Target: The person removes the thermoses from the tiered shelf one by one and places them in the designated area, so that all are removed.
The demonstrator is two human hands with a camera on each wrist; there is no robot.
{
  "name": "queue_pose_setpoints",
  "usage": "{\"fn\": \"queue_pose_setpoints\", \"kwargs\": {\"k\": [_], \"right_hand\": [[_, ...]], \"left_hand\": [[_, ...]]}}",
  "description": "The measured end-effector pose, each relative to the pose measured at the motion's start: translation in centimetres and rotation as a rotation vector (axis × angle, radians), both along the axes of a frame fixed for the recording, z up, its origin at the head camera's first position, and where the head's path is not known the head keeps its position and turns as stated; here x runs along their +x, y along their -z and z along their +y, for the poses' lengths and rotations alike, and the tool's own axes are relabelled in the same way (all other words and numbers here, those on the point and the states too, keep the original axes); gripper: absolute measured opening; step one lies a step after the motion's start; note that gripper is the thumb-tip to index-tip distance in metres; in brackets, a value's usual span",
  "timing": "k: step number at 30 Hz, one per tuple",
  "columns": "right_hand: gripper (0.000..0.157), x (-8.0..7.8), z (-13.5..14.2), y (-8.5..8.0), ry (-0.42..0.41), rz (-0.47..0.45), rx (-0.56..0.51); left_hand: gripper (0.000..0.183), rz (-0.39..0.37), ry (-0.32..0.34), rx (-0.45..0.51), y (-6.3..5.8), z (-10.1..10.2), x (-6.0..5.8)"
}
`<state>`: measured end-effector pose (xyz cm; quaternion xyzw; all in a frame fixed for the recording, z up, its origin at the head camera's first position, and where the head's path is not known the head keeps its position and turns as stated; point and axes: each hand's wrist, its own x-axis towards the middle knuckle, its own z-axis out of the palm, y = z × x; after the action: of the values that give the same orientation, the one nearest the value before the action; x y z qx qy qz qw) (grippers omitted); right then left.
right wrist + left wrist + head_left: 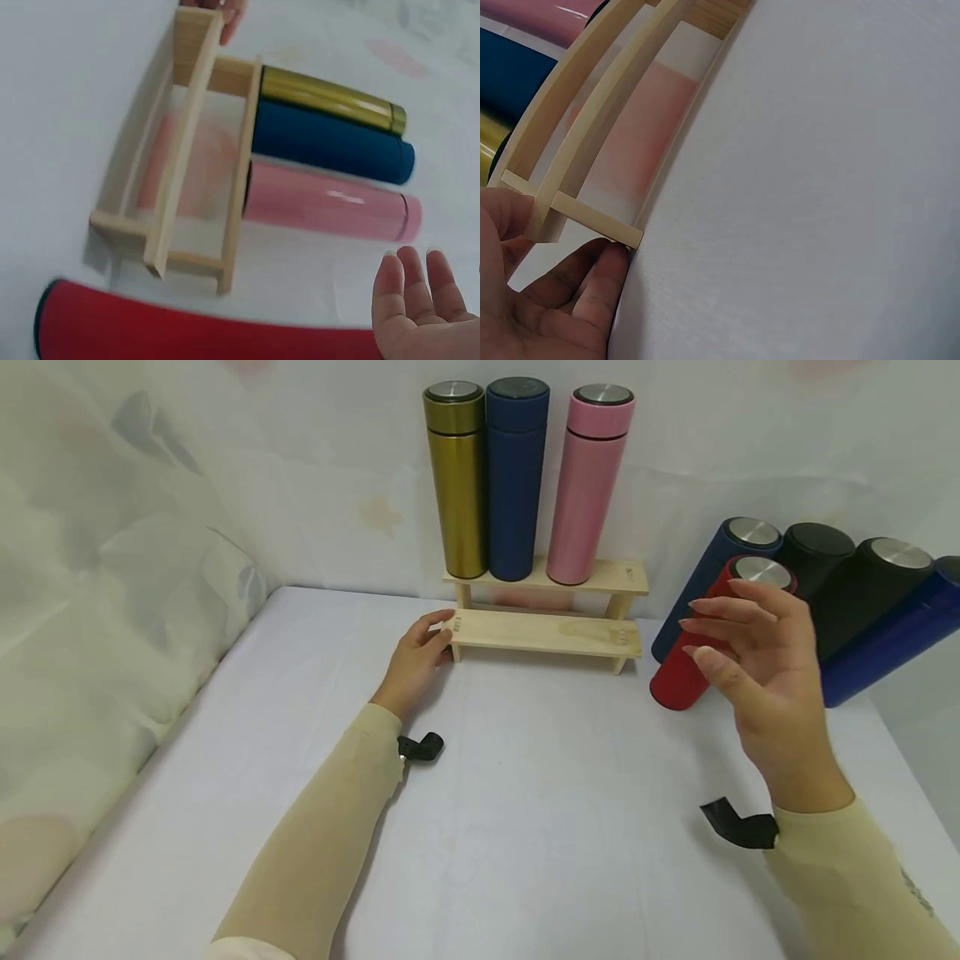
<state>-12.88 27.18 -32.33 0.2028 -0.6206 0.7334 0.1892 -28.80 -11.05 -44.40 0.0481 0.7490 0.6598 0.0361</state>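
Note:
A two-tier wooden rack (pixel 540 633) stands at the back of the table. On its upper tier are upright gold (pixel 459 506), dark blue (pixel 516 502) and pink (pixel 587 510) thermos bottles; the lower tier bears nothing. My left hand (pixel 411 664) grips the lower tier's left end; the left wrist view shows the thumb above and fingertips (pixel 613 262) by the leg. On the right, my right hand (pixel 783 693) is raised, its fingers loosely bent with nothing between them. It partly covers a red thermos bottle (pixel 686 668), whose body crosses the bottom of the right wrist view.
Behind the red bottle stand a navy bottle (pixel 701 581), two black ones (pixel 855 597) and a bright blue one (pixel 892 635) at the right edge. A white cloth (pixel 525 818) covers the table. Patterned fabric (pixel 97 568) hangs along the left and back.

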Motion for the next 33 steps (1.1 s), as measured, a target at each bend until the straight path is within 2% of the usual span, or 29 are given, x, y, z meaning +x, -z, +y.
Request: {"fn": "queue_pose_setpoints", "kwargs": {"k": [9, 19, 28, 33], "right_hand": [[0.063, -3.1, -2.9, 0.1, -0.037, -0.089, 0.107], [0.065, -7.5, -5.3, 0.9, -0.014, -0.175, 0.115], [0.083, -11.1, -6.2, 1.3, 0.109, -0.263, 0.241], [0.089, -13.0, -6.3, 1.0, 0.156, -0.333, 0.224]], "left_hand": [[0.041, 0.008, 0.008, 0.018, 0.2, -0.1, -0.3], [0.041, 0.014, 0.016, 0.033, 0.1, -0.3, -0.1], [0.041, 0.011, 0.019, 0.038, 0.3, -0.3, -0.3], [0.041, 0.009, 0.017, 0.035, 0.2, -0.3, -0.2]]}}
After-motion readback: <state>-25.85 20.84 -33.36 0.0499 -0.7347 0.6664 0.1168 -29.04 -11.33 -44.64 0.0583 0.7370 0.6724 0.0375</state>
